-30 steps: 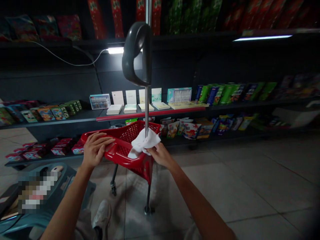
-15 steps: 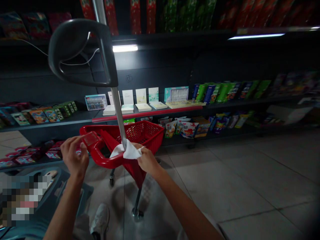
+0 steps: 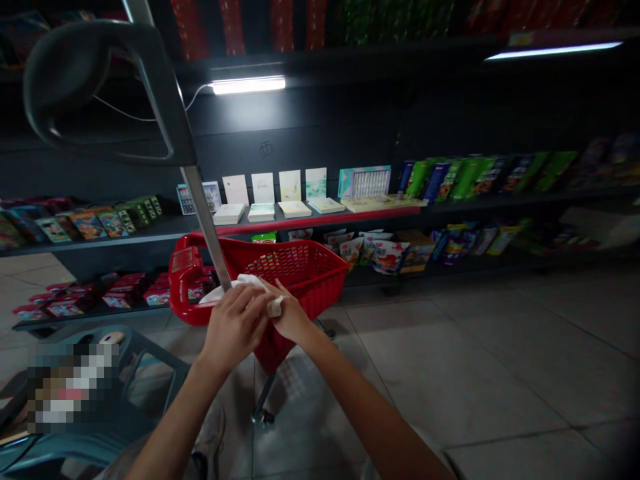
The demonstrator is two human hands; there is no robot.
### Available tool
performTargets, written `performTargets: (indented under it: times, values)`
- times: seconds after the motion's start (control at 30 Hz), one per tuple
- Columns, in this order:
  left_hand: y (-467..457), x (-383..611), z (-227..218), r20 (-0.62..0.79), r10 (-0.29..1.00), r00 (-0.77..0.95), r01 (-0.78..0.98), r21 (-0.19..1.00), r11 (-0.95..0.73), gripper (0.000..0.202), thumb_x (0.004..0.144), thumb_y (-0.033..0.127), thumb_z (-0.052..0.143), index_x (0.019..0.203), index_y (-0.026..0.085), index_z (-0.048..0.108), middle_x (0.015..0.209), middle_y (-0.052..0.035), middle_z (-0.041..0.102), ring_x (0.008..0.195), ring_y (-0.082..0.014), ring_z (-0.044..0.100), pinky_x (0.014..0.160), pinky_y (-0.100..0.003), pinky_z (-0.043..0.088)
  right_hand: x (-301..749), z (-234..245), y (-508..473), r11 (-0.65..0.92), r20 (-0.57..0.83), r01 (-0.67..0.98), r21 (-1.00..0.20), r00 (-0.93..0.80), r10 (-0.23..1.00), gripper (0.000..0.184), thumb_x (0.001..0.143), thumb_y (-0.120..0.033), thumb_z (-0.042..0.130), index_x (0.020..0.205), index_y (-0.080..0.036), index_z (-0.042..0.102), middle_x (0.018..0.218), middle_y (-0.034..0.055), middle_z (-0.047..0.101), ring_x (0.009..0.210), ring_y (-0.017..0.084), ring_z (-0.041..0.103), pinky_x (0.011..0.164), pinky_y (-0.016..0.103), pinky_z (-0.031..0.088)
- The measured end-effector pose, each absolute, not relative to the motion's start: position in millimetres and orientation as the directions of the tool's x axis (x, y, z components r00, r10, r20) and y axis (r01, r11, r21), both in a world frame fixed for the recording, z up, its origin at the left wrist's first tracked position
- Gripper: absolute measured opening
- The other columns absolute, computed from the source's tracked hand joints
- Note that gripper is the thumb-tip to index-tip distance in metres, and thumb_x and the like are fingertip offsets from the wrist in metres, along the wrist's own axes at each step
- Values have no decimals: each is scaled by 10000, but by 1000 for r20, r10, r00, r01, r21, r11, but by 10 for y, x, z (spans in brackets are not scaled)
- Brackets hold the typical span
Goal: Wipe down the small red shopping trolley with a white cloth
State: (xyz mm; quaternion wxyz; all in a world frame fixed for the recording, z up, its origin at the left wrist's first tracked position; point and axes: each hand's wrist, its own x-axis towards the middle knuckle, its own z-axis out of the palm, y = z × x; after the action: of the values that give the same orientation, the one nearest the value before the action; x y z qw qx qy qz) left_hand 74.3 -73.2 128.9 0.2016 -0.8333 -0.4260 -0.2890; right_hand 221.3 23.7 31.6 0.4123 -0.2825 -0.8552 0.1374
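A small red shopping cart point(image 3: 305, 267) stands before me, its red handle point(image 3: 193, 315) on the near side. White cloth point(image 3: 250, 280) lies over the handle around the base of a metal pole point(image 3: 207, 223). On this pole, higher up, is a dark grey loop grip point(image 3: 170, 100). With bent fingers my left hand point(image 3: 235, 327) is closed on the cloth beside the pole. My right hand point(image 3: 290, 317) touches it from the right and grips the cloth too, a bit of white showing between the hands. The fingertips are partly hidden.
Shelves behind the cart hold upright books and flat books point(image 3: 295, 209), snack bags point(image 3: 387, 253), green and blue packs point(image 3: 467, 179) and small boxes point(image 3: 90, 223). A grey-blue plastic stool point(image 3: 155, 347) stands at my lower left, with blurred-out items on it. Tiled floor point(image 3: 425, 360) extends right.
My left hand has left the handle's left corner and moved right onto the cloth beside my right hand. The pole and loop grip now appear further left, and the view has shifted.
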Motion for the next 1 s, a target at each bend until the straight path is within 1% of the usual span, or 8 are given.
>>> performTargets:
  times: [0.13,0.23,0.33,0.43,0.53,0.7,0.87,1.0]
  values:
    - [-613,739,1168,633,643,431,892,-193,-408,376,978,217,530,1341,211,626,1323,-127,678,1255,-307,597,1083,-497,447,2465,230,365,750,581,466,-470,-476,660,706,865,-34,479,1538,-248,493,1553,80,538,1520,213,400,1282,576,223]
    - [-536,720,1028,558,702,443,896,-249,-368,351,980,196,517,1304,184,653,1192,-140,730,1097,-298,665,1147,-558,357,2718,166,464,684,528,577,-446,-448,721,657,887,-40,477,1512,-237,527,1557,86,533,1539,245,364,1271,613,196]
    - [-478,681,942,547,743,386,922,-231,-310,322,988,192,489,1238,185,692,1035,-135,751,947,-290,680,1090,-556,382,3050,79,583,600,499,692,-401,-385,777,609,909,-50,474,1487,-225,558,1568,91,519,1551,271,336,1268,622,174]
    - [-442,622,940,545,754,367,930,-226,-289,306,988,197,492,1199,191,715,973,-125,749,913,-289,671,1052,-531,393,3474,-40,708,502,486,759,-413,-282,827,539,929,-102,483,1451,-180,594,1565,132,518,1506,278,407,1247,548,284]
    - [-414,544,965,544,747,382,924,-244,-295,306,987,201,508,1211,202,716,976,-115,751,916,-286,664,1050,-521,383,3903,-188,810,400,531,793,-460,-115,840,486,936,-166,483,1399,-164,629,1522,153,552,1382,278,513,1162,448,421]
    - [-337,414,959,549,729,408,913,-233,-335,317,990,224,522,1245,241,707,1020,-104,758,940,-280,658,1058,-518,377,4280,-389,898,152,539,802,-577,235,809,434,855,-233,562,1265,-113,643,1261,200,620,1115,305,598,1019,441,495]
    - [-245,362,903,550,719,426,905,-261,-336,334,1001,233,514,1283,244,692,1043,-99,755,959,-275,655,1077,-519,369,4212,-490,885,37,498,781,-623,361,788,474,782,-335,647,1207,-129,669,1248,190,580,1075,299,607,992,414,502]
    - [-205,372,873,562,717,413,910,-227,-346,343,1003,223,506,1289,256,692,1062,-101,751,978,-273,653,1087,-520,366,4023,-587,888,118,517,752,-649,321,794,503,777,-319,636,1226,-97,683,1230,206,636,1164,327,603,1071,445,471]
